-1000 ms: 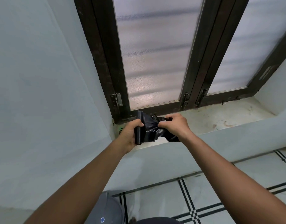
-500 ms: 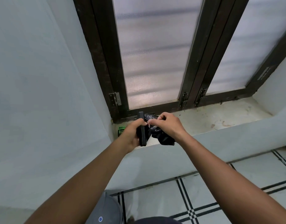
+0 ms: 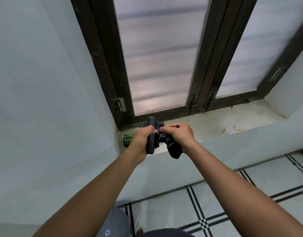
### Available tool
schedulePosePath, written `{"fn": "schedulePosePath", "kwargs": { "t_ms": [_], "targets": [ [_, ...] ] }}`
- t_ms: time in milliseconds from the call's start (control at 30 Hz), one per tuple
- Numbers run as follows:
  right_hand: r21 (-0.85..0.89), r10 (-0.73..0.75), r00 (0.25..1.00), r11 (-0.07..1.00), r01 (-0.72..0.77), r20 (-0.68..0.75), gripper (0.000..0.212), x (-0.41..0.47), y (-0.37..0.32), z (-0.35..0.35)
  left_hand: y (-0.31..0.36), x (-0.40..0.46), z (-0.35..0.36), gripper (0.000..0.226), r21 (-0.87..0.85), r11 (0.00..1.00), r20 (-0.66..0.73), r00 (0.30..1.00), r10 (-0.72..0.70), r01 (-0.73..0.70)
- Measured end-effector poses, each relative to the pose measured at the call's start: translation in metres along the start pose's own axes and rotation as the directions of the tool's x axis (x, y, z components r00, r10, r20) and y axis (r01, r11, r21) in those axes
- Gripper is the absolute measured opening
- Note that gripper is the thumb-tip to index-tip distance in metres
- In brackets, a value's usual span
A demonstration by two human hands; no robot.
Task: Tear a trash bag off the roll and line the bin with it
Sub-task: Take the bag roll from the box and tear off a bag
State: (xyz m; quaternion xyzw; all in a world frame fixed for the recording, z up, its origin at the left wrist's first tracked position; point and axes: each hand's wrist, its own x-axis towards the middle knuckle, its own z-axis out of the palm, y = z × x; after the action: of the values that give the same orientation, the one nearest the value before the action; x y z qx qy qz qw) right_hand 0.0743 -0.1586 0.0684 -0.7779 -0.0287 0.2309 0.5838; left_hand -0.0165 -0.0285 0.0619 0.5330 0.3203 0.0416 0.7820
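Observation:
Above the front edge of a window sill, my left hand grips an upright black roll of trash bags. My right hand sits close beside it, fingers pinched on the loose black trash bag that comes off the roll; its free end hangs down below my right wrist. The thumbs of both hands nearly touch at the seam. A grey rounded object, possibly the bin, shows at the bottom edge by my legs.
A green and black garbage-bag label lies on the sill's left corner, partly behind my left hand. Dark-framed frosted window panes rise behind the sill. A pale wall stands at left. White floor tiles with black lines lie below.
My hands have come together: the right hand slid left toward the roll, bunching the stretched bag. The roll now stands more upright and the bag's end hangs lower.

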Motion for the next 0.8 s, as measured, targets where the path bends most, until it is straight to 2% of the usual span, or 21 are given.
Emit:
{"fn": "schedulePosePath", "kwargs": {
  "t_ms": [133,200,367,467,600,633,700,800],
  "targets": [
    [-0.081,-0.041,0.993,0.996,0.032,-0.110,0.010,-0.001,0.001,0.004,-0.003,-0.008,0.007,0.015,-0.032,0.998,0.089,0.995,0.049,-0.046],
    [-0.086,-0.039,0.995,0.996,0.031,-0.095,0.011,0.000,-0.001,0.004,-0.004,-0.010,0.007,0.016,-0.067,0.996,0.108,0.992,0.068,-0.061],
    [-0.038,-0.031,0.996,0.999,0.034,0.083,0.017,0.002,0.003,-0.001,-0.004,-0.010,-0.003,0.022,-0.063,0.998,0.129,0.991,0.024,-0.016],
    [-0.059,-0.075,0.997,0.995,0.075,0.000,0.015,-0.002,0.002,0.000,-0.003,-0.012,-0.006,0.022,-0.058,0.998,0.181,0.983,0.039,-0.029],
    [-0.029,0.083,0.994,0.996,-0.085,-0.069,0.029,-0.002,0.004,0.006,-0.003,-0.016,-0.007,0.025,-0.105,0.991,0.245,0.964,0.104,-0.080],
    [0.011,0.103,0.994,0.995,-0.103,-0.035,0.028,-0.003,0.005,0.006,-0.002,-0.014,-0.007,0.026,-0.111,0.990,0.242,0.963,0.115,-0.090],
    [0.127,0.090,0.988,0.986,-0.105,0.125,0.028,-0.007,0.005,0.003,-0.001,-0.010,-0.008,0.028,-0.126,0.988,0.213,0.970,0.116,-0.091],
    [0.129,0.077,0.907,0.981,-0.142,0.415,0.034,-0.015,-0.003,-0.009,-0.001,-0.003,-0.011,0.025,-0.072,0.991,0.128,0.984,0.121,-0.113]
  ]
}}
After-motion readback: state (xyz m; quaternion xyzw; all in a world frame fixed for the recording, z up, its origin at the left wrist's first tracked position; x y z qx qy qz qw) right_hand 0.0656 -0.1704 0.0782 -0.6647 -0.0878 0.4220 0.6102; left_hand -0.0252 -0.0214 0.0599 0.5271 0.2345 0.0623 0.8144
